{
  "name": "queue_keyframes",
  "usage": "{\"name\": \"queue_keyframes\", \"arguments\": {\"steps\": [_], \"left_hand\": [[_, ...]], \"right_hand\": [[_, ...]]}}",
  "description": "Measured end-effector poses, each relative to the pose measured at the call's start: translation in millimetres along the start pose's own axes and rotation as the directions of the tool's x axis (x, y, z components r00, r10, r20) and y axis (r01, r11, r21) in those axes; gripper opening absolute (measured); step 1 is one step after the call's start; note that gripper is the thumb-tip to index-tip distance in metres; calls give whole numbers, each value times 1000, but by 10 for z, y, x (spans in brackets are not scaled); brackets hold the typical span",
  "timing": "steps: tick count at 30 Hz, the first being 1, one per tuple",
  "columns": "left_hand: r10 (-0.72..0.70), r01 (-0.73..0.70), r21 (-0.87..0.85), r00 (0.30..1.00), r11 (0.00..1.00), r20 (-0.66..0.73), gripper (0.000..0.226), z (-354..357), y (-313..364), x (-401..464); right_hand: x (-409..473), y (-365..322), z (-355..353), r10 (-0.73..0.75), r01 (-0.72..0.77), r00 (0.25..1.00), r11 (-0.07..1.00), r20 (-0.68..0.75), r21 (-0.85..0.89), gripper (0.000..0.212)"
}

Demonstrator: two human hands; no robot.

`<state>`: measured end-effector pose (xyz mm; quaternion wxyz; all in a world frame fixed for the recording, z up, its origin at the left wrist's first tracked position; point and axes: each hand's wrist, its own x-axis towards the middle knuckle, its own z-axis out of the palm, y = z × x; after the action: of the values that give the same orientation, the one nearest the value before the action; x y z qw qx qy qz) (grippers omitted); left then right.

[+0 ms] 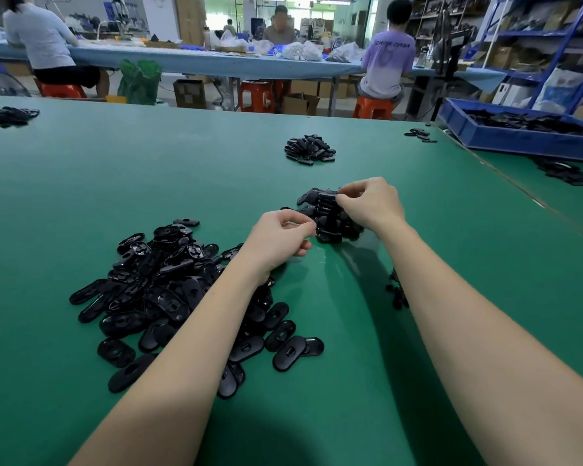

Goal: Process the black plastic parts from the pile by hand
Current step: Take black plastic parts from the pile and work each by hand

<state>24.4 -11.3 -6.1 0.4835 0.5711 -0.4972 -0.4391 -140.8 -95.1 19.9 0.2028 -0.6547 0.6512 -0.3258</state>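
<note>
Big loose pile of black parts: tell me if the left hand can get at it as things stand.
Probably yes: the left hand hovers at the big pile's far edge, with nothing between them.

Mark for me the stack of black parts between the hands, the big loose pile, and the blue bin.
stack of black parts (329,227): head view, on the stack's front face.
loose pile (169,290): head view, middle of the heap.
blue bin (519,139): head view, on its near side wall.

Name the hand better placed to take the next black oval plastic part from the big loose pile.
Left hand: its forearm lies across the big loose pile; the right hand pinches the stacked parts.
</note>
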Motion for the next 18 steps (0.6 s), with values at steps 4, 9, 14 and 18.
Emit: {"name": "queue_keyframes", "arguments": {"steps": [4, 9, 14, 18], "left_hand": [[11, -11, -2, 1000, 1000, 2, 8, -13, 4, -1], [14, -14, 17, 1000, 1000, -12, 24, -54, 15, 9], [8, -8, 13, 1000, 1000, -14, 29, -110, 41, 9], [6, -6, 10, 1000, 1000, -22, 29, -125, 75, -4]], "right_hand": [[3, 6, 0, 4, -4, 1000, 1000, 11, 5, 24], [-143, 88, -30, -12, 13, 1000, 997, -21, 80, 18], [-516, 233, 17, -70, 69, 998, 993, 5, 100, 11], [-763, 239, 103, -193, 195, 974, 981, 116, -4, 9]]}}
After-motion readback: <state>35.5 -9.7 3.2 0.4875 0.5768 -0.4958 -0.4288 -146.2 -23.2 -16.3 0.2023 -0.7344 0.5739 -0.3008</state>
